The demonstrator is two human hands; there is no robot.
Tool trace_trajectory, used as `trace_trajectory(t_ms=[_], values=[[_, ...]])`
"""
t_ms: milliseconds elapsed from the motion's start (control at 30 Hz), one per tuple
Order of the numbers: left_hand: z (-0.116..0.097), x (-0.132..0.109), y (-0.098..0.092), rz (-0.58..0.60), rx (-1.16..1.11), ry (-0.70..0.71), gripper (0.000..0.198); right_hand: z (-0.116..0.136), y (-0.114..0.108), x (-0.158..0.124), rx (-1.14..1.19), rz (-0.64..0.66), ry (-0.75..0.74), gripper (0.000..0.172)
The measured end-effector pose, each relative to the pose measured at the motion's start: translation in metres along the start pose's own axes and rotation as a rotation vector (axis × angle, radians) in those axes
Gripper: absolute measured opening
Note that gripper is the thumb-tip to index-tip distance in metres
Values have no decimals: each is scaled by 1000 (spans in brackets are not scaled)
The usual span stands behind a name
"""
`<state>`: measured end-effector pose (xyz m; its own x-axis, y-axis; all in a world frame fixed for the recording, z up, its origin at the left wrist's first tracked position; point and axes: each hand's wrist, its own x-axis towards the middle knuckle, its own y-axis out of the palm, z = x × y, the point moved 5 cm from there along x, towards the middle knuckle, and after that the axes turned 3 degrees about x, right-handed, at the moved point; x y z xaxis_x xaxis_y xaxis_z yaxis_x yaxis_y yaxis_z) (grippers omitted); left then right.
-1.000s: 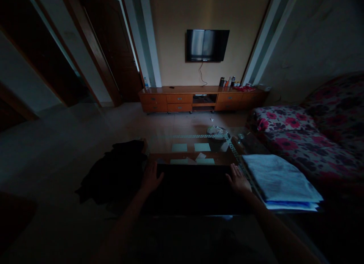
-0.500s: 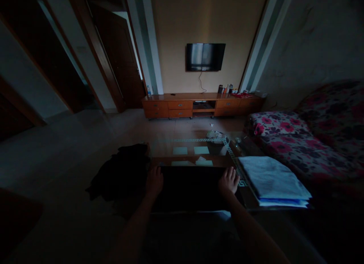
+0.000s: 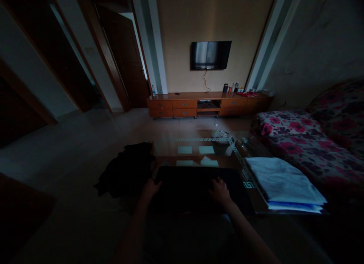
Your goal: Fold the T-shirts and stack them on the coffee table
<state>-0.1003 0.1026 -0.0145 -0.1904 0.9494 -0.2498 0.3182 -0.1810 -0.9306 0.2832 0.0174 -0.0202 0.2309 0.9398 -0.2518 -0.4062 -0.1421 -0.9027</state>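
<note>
A folded black cloth (image 3: 187, 175) lies on the glass-topped table (image 3: 165, 152) in front of me; its folds are lost in the dark. My left hand (image 3: 150, 189) is at the cloth's left edge, fingers closed on it, the tips hard to see. On top of the cloth, right of its middle, rests my right hand (image 3: 220, 190), with fingers apart and slightly bent. To the left is a loose heap of black cloth (image 3: 127, 167). A folded light-blue cloth stack (image 3: 284, 180), with a bright blue layer low down, sits at the table's right side.
A flowered sofa (image 3: 295, 139) stands to the right. Beyond the table are a plastic bag (image 3: 222, 136) and a low wooden TV cabinet (image 3: 184, 104) with bottles on it. A television (image 3: 211, 55) hangs on the wall. Doorways open on the left.
My right hand has left the cloth's far right corner and moved inward and nearer to me. My left hand has slid nearer along the left edge. The view has turned slightly left.
</note>
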Motion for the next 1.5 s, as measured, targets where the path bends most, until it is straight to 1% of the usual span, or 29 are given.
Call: trace_trajectory(t_ms=[100,167,233,333,400,500,567,600,667,733,767,800,833,867,900,933,967,1033,1100,1133,1200,1267,1333,1433,1500], values=[[-6,6,2,57,-80,21,36,10,-6,6,64,-38,-54,51],[-10,9,2,74,-124,45,38,14,-10,8,108,-77,-103,47],[-13,12,2,83,-202,70,46,18,-14,8,167,-99,-175,43],[-17,15,0,106,-357,95,52,22,-19,6,287,-67,-278,40],[-19,15,-1,131,-477,92,47,23,-21,7,369,-29,-304,38],[-24,13,-6,158,-593,59,39,24,-23,10,503,7,-329,35],[-32,8,-13,139,-599,59,37,28,-25,11,631,21,-365,33],[-38,4,-19,112,-595,85,36,31,-27,12,711,31,-376,34],[-57,-11,-35,35,-606,177,30,39,-32,11,884,72,-361,41],[-82,-34,-51,-12,-663,315,27,46,-38,6,1047,131,-299,53],[-96,-48,-57,10,-722,405,29,49,-42,2,1126,169,-261,58],[-111,-63,-60,102,-785,509,35,52,-45,-2,1206,217,-221,61],[-126,-78,-60,243,-858,605,42,54,-48,-6,1285,270,-179,63],[-137,-91,-60,380,-929,660,48,54,-50,-10,1354,323,-137,64],[-145,-101,-59,485,-978,687,52,53,-51,-12,1402,358,-94,64],[-150,-106,-58,545,-1004,688,55,49,-51,-13,1421,358,-55,64],[-151,-108,-56,554,-1004,667,55,43,-51,-12,1413,327,-30,63],[-147,-102,-52,472,-943,614,52,30,-52,-6,1348,221,-32,61],[-139,-93,-49,379,-859,583,48,20,-53,-1,1287,167,-71,59],[-136,-90,-48,351,-826,581,46,16,-55,0,1276,171,-83,58],[-133,-87,-47,330,-782,587,44,10,-62,1,1295,198,-74,54],[-131,-87,-49,337,-755,591,43,4,-74,-2,1326,209,-51,51],[-132,-89,-51,336,-734,601,43,-5,-89,-5,1310,187,-41,51],[-132,-88,-49,326,-689,630,43,-27,-105,-6,1170,143,-51,54],[-130,-85,-44,322,-644,632,42,-42,-109,-5,1061,133,-74,58]])
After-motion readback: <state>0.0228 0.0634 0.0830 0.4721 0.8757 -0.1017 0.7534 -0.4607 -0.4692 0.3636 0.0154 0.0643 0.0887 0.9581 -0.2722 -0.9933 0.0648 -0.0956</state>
